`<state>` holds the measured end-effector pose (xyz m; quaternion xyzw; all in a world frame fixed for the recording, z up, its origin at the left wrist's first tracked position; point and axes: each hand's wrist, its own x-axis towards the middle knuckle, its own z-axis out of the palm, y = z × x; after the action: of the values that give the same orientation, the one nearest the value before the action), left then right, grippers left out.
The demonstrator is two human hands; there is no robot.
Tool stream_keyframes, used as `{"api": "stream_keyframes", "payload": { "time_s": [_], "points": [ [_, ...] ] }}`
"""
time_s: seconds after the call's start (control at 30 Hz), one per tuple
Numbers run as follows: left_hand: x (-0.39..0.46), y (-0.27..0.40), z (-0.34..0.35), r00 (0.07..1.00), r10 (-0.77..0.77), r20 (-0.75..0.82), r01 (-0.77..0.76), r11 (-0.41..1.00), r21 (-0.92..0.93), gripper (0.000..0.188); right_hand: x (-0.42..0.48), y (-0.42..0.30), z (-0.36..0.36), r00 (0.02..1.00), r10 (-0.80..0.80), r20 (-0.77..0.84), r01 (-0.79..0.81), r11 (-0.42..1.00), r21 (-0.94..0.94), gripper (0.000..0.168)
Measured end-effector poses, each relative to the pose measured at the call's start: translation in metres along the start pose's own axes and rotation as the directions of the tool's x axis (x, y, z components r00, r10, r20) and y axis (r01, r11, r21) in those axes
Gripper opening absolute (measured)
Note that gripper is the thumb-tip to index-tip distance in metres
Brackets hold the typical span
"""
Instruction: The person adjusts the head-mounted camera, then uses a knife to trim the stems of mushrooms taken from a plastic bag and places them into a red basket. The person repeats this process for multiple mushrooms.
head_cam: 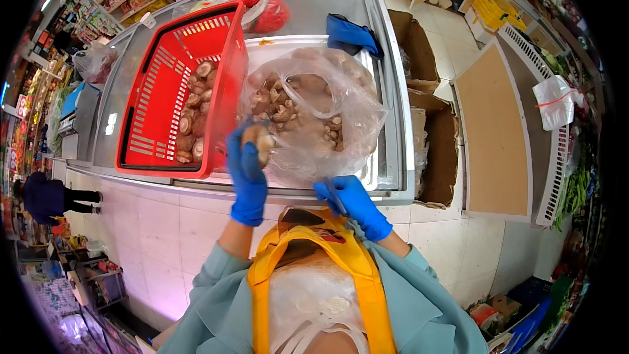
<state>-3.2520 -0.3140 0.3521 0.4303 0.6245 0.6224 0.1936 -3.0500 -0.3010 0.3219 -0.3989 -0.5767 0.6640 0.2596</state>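
Observation:
My left hand (247,182), in a blue glove, holds a brown shiitake mushroom (259,143) between the red basket and the plastic bag. My right hand (361,206), gloved in blue too, is closed around a slim dark tool (336,197) near the counter's front edge; its kind is unclear. Just beyond both hands, a clear plastic bag (363,123) lies with its mouth open. Loose shiitake mushrooms (282,110) show inside it. To the left, the red plastic basket (231,93) holds several mushrooms (194,108), some with pale undersides up.
The bag rests on a white tray (368,164) atop a glass-lidded freezer (393,108). Behind it are a blue cloth item (351,34) and a red bag (270,12). Cardboard boxes (437,152) stand right of the freezer. A person (44,199) stands at far left.

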Motion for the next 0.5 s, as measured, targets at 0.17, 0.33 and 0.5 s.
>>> {"api": "stream_keyframes", "payload": {
  "time_s": [0.17, 0.33, 0.5],
  "points": [
    [0.076, 0.071, -0.068, 0.979, 0.143, -0.148, -0.091, 0.946, 0.31, 0.039, -0.01, -0.004, -0.019, 0.999, 0.03, -0.028, -0.028, 0.998, 0.053, 0.027],
    [0.068, 0.031, -0.011, 0.889, 0.386, 0.248, -0.451, 0.636, 0.626, 0.04, -0.014, -0.013, -0.026, 0.996, 0.051, -0.07, -0.041, 0.989, 0.141, 0.022],
    [0.027, -0.024, 0.092, 0.709, 0.032, 0.705, -0.685, 0.27, 0.677, 0.032, -0.019, -0.004, -0.034, 0.996, 0.037, -0.087, -0.039, 0.999, -0.026, 0.014]
  ]
}}
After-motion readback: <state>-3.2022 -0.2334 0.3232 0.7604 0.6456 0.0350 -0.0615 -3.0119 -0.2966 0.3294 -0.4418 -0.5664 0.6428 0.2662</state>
